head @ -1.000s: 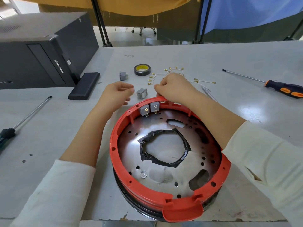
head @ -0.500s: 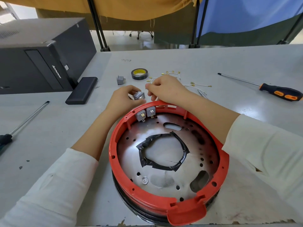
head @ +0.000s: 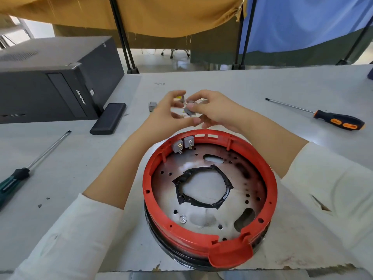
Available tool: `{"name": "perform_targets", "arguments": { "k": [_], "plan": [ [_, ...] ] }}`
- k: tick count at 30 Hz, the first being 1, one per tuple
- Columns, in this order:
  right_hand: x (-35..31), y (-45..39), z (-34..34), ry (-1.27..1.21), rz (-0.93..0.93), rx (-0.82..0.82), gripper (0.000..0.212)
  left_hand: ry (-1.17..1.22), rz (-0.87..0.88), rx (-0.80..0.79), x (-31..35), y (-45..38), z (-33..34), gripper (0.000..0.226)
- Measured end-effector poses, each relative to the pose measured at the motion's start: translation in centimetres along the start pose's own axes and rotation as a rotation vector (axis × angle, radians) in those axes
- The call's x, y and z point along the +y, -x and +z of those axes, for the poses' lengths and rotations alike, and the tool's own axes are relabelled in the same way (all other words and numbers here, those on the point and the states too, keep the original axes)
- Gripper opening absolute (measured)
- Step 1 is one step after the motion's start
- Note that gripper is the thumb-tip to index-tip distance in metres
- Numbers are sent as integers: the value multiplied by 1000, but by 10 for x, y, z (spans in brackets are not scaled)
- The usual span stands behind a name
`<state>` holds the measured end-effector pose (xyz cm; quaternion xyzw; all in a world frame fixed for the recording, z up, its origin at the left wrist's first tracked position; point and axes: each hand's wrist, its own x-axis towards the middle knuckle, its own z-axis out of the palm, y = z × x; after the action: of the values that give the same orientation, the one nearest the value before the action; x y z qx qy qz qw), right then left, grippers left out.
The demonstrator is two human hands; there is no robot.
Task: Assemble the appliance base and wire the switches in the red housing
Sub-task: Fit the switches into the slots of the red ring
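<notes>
The red housing (head: 210,242) sits ring-up on a black base near the table's front edge, with a holed metal plate (head: 250,190) inside it. Two grey switches (head: 183,145) are seated side by side in its far rim. Just beyond that rim, both hands meet above the table around a third grey switch (head: 189,111). My right hand (head: 216,110) pinches it between thumb and fingertip. My left hand (head: 166,113) curls round it from the left; the contact is blurred. A fourth grey switch (head: 152,106) lies on the table left of my hands. The hands hide the wires.
A black computer tower (head: 50,87) and a flat black box (head: 109,118) stand at the left. A green-handled screwdriver (head: 14,181) lies at the far left, an orange-and-black one (head: 339,122) at the right. Black tape (head: 179,190) lines the plate's centre hole.
My left hand picked the loose switch up from the table beside the rim. My right hand left the housing rim and joined it. Both hands rose and moved farther away.
</notes>
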<state>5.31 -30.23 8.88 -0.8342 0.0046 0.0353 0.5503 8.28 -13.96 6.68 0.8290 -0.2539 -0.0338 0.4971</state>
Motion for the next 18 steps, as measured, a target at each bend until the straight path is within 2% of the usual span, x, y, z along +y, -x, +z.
{"name": "perform_targets", "arguments": {
  "k": [3,6,9,12,15,18],
  "plan": [
    [6,7,-11,33,32,-54,19,-58,-139,-159,-9,6,6,65],
    [11,10,-13,103,72,-146,25,-6,-172,-261,-19,11,8,55],
    [13,11,-7,150,86,-166,12,-4,-171,-276,-22,13,6,43],
    [15,8,-3,244,33,-73,22,45,-193,-251,-24,15,6,39],
    [18,7,0,302,23,-4,15,91,-189,-228,-21,17,6,44],
    [22,5,4,374,33,4,22,148,-164,-240,-20,20,5,27]
  ]
}}
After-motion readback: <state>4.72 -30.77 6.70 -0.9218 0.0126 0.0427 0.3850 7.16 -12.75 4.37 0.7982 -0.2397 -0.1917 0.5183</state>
